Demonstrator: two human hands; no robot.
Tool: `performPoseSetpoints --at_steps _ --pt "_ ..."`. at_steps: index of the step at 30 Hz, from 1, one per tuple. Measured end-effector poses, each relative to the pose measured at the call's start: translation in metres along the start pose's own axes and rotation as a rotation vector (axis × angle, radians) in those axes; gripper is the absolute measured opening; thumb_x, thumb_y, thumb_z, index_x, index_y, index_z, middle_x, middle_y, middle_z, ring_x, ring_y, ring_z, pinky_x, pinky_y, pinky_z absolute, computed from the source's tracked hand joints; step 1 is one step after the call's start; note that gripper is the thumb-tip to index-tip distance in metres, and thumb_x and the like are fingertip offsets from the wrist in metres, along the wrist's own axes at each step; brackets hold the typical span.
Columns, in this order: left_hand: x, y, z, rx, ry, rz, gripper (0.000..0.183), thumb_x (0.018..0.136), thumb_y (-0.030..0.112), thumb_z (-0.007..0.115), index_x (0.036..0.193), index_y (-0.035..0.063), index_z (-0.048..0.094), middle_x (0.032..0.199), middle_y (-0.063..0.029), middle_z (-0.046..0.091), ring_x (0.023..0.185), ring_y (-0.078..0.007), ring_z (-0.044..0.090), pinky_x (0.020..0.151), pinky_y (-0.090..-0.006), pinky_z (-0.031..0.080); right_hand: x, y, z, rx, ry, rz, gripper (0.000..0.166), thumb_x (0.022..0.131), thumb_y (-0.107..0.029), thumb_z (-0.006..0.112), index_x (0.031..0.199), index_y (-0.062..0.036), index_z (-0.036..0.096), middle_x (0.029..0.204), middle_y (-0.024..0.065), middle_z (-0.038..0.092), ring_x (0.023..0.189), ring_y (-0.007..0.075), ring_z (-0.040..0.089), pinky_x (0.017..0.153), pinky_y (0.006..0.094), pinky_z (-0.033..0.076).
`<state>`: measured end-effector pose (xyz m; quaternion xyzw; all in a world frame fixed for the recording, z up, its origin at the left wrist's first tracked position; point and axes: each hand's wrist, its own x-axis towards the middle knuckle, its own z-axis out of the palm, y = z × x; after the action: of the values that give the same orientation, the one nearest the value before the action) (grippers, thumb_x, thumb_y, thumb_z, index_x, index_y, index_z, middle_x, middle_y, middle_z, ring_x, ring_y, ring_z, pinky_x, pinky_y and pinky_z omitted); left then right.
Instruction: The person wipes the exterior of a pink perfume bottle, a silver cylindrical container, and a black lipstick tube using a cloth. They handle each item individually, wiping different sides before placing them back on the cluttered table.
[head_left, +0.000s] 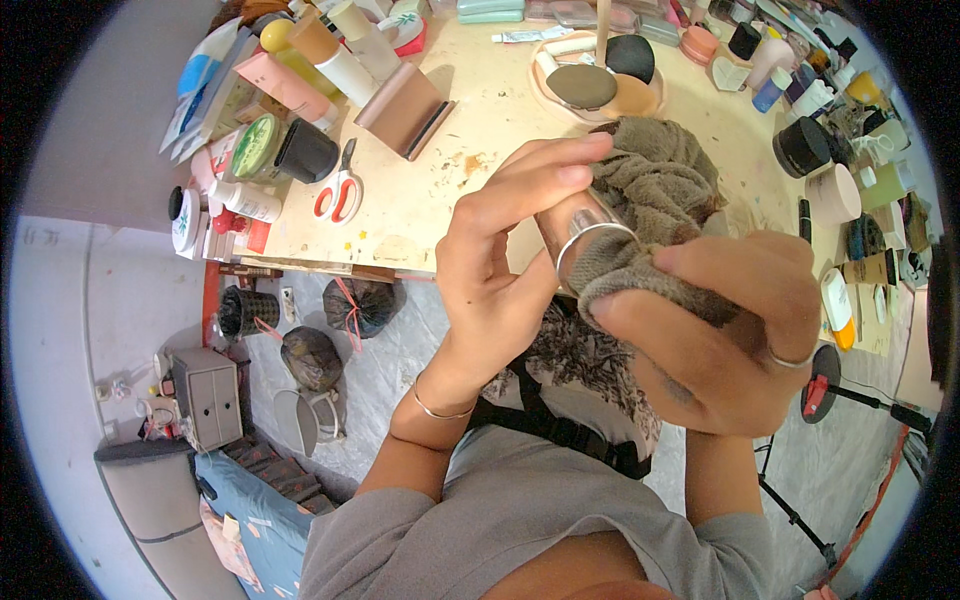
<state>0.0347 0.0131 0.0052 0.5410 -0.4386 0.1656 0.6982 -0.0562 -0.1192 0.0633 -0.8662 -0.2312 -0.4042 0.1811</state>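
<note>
Between the thumb and fingers of my left hand (491, 281) is a small cylindrical container (551, 225) with a shiny rim, tilted toward me. A grey-brown towel-like cloth (664, 161) is bunched beyond it, and part of the cloth covers the container's near end. My right hand (727, 330) pinches that part between thumb and fingers at the rim. Whether the cloth reaches inside the container cannot be seen. Both hands are raised above the near edge of the wooden table (405, 202).
Scissors with white and orange handles (341, 191) lie left, near a rose-coloured stand (405, 109) and several cosmetic bottles. A round tray (540, 97) with a dark oval object (581, 86) sits at the back. Jars, including a black one (801, 146), crowd the right. A tripod (795, 517) stands below.
</note>
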Motion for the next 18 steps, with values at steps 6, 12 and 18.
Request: performPoseSetpoints --at_steps 6,12,18 --pt "0.002 0.002 -0.009 0.09 -0.043 0.042 0.047 0.075 0.012 0.068 0.11 0.0061 0.038 0.11 -0.0256 0.054 0.099 -0.0281 0.055 0.084 -0.0364 0.045 -0.005 0.007 0.008 -0.002 0.072 -0.008 0.018 0.052 -0.015 0.066 0.07 -0.0164 0.066 0.088 0.007 0.054 0.072 0.021 0.052 0.056 0.0302 0.038" --pt "0.007 0.005 -0.016 0.207 -0.116 0.104 0.06 0.07 0.025 0.073 0.111 0.008 0.032 0.108 -0.0281 0.054 0.092 -0.0265 0.057 0.082 -0.0357 0.047 -0.018 0.011 0.007 0.112 0.186 0.044 0.014 0.069 -0.027 0.064 0.069 -0.0132 0.059 0.086 0.0105 0.052 0.064 0.0213 0.048 0.054 0.0316 0.038" --pt "0.006 0.004 -0.017 0.111 -0.086 0.128 0.052 0.073 0.015 0.069 0.112 0.0064 0.036 0.109 -0.0266 0.054 0.096 -0.0292 0.056 0.082 -0.0374 0.046 -0.005 -0.006 0.017 0.122 0.263 0.041 0.023 0.081 -0.037 0.057 0.077 -0.0147 0.053 0.082 0.0113 0.049 0.057 0.0203 0.044 0.05 0.0311 0.037"
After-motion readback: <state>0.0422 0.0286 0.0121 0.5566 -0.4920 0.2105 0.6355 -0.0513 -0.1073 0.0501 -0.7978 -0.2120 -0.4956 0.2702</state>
